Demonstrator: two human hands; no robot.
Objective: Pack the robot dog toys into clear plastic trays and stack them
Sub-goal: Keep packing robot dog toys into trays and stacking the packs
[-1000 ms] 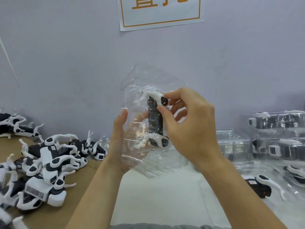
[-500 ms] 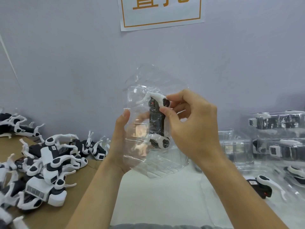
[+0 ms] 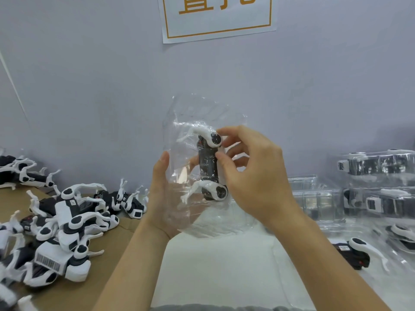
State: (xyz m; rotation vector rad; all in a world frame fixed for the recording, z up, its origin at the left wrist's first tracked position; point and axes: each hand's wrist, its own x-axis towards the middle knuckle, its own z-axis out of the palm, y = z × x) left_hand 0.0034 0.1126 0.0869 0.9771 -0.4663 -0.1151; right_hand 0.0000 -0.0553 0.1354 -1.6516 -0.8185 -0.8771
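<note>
Glossy black-and-white robot dog toy point(image 3: 210, 164) sits upright in a thin, crinkly clear tray point(image 3: 202, 167) held above the desk point(image 3: 215, 270), right hand point(image 3: 253, 178) fingers pinching its body w/ thumb at mid-body, left hand point(image 3: 166, 196) cupping tray from behind, w/ loose toys point(image 3: 67, 218) piled on cardboard left of the fingers & filled trays point(image 3: 379, 187) stacked right.

Head-worn view, forward and down

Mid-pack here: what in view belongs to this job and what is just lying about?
Job:
left hand holding clear tray
right hand pinching robot dog
loose dogs
packed trays
empty trays

Lying about:
wall sign
cardboard
</note>
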